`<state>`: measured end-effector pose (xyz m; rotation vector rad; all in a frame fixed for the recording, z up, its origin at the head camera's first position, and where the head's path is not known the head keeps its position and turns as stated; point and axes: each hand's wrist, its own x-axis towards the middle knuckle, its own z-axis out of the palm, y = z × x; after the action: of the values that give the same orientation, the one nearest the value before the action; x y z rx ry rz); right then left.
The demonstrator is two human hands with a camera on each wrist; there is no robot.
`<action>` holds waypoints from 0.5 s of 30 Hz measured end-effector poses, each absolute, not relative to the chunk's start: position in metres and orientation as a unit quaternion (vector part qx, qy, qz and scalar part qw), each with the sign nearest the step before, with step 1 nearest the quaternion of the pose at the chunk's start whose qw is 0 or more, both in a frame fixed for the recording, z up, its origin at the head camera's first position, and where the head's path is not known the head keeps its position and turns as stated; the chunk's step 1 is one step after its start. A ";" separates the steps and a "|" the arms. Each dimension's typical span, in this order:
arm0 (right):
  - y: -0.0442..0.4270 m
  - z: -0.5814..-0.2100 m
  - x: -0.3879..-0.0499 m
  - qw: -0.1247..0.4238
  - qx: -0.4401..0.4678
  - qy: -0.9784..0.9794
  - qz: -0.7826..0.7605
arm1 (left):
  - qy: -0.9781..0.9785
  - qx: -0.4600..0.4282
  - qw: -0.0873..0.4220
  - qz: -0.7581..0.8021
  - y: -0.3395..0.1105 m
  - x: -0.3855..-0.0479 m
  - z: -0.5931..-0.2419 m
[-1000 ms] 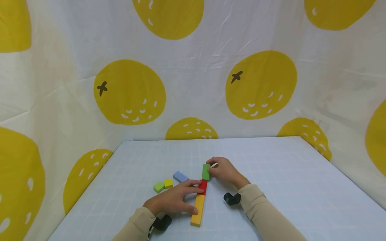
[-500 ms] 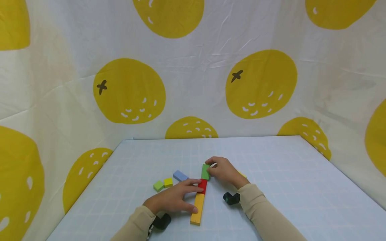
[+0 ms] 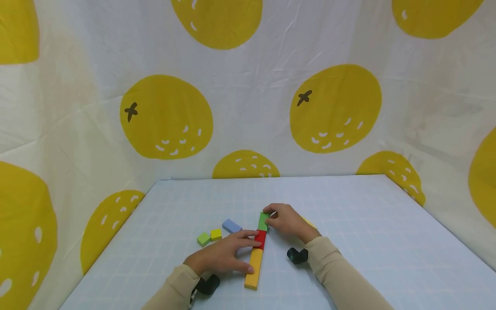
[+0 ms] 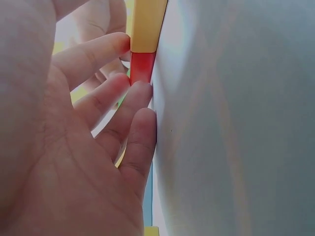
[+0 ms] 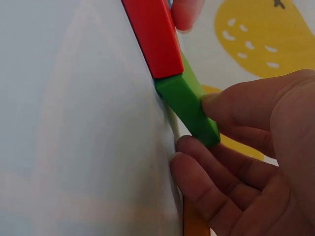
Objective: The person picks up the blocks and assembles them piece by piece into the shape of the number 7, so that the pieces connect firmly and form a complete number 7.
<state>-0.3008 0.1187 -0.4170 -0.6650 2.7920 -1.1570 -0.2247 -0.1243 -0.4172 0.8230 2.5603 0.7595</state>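
Note:
A yellow-orange block and a red block lie end to end on the table. My left hand rests along their left side, thumb at the yellow-orange block and fairly straight fingertips touching the red one. At the red block's far end, my right hand pinches a green block between thumb and fingers. In the right wrist view that green block slants, one end against the red block near the table and the other raised. Its underside contact is partly hidden.
Left of the row lie a blue block, a small yellow block and a light green block. Another yellow block is mostly hidden behind the right hand. A patterned curtain stands beyond the table.
My right hand has come down slightly with the green block, whose far end sits a little lower. The left hand stays on the row.

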 end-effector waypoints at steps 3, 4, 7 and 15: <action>0.119 -0.416 -0.301 0.017 -0.217 0.903 -0.371 | 0.905 0.292 0.167 0.260 -0.124 -0.225 -0.417; 0.119 -0.415 -0.301 0.015 -0.219 0.903 -0.371 | 0.905 0.293 0.166 0.259 -0.124 -0.225 -0.416; 0.118 -0.414 -0.301 0.013 -0.220 0.903 -0.368 | 0.905 0.293 0.165 0.260 -0.125 -0.225 -0.416; 0.118 -0.415 -0.299 0.030 -0.209 0.913 -0.349 | 0.904 0.287 0.171 0.266 -0.124 -0.224 -0.419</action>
<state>-0.2988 0.1178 -0.4152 -0.6430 2.8165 -1.0749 -0.2240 -0.1241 -0.4190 0.8157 2.5678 0.7561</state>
